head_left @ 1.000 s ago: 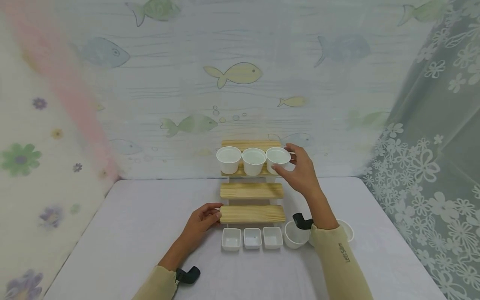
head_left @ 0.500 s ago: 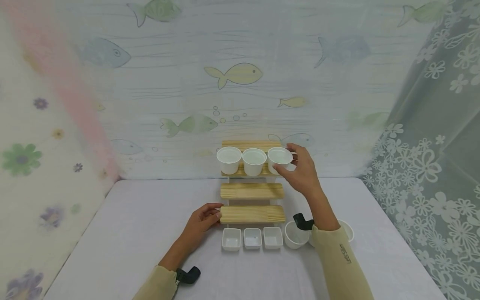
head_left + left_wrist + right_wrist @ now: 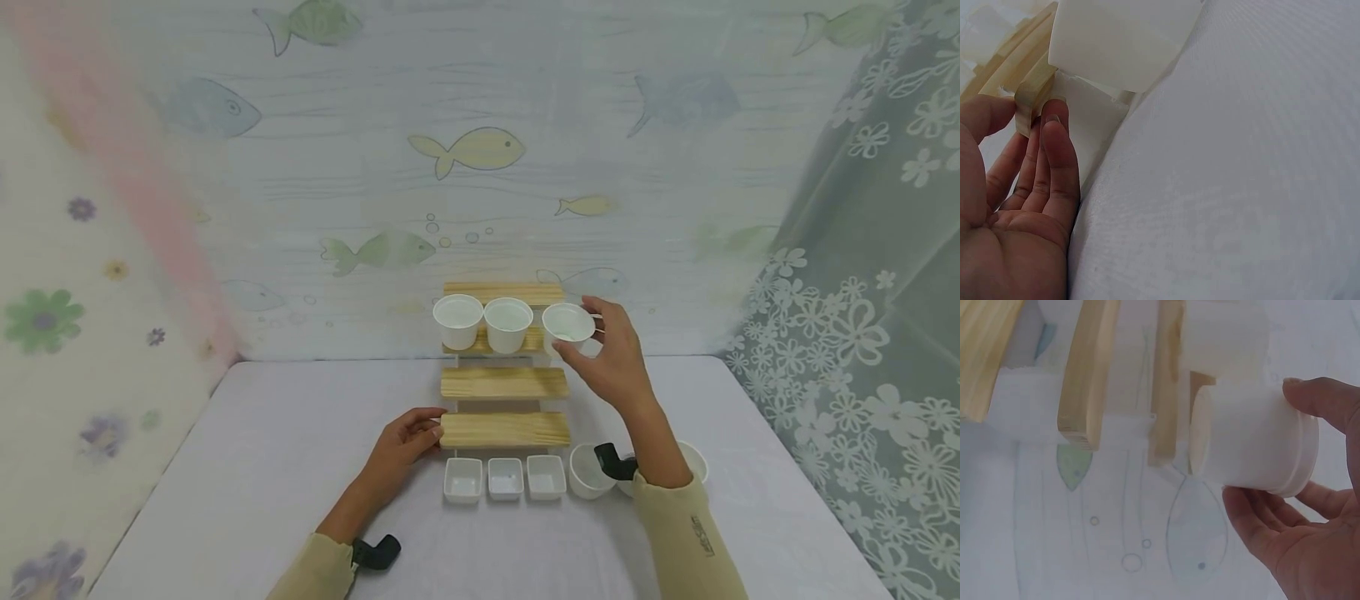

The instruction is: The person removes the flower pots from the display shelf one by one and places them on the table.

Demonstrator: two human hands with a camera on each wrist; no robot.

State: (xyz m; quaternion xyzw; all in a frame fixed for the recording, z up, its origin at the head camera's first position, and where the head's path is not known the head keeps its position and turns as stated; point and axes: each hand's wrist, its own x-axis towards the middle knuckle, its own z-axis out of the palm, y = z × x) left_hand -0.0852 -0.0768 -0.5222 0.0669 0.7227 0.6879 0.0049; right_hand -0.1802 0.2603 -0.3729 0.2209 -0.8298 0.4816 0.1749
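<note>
My right hand (image 3: 611, 358) grips a white round cup (image 3: 568, 321) between thumb and fingers at the right end of a stepped wooden rack (image 3: 504, 383). In the right wrist view the cup (image 3: 1254, 440) is beside the upper board's end; I cannot tell whether they touch. Two similar cups, a left one (image 3: 458, 321) and a middle one (image 3: 508, 325), stand on that upper step. My left hand (image 3: 401, 446) pinches the left end of the lowest board (image 3: 504, 430). The left wrist view shows the thumb and fingers around the board's end (image 3: 1032, 103).
Three small white square dishes, a left (image 3: 462, 480), a middle (image 3: 506, 478) and a right one (image 3: 546, 476), line the rack's front. More white round cups (image 3: 588, 475) stand to their right, partly behind the right forearm. A patterned curtain (image 3: 480, 208) hangs behind the white-covered table (image 3: 315, 400).
My right hand has moved right and slightly nearer with its cup, widening the gap to the middle cup. The left hand has stayed on the lowest board.
</note>
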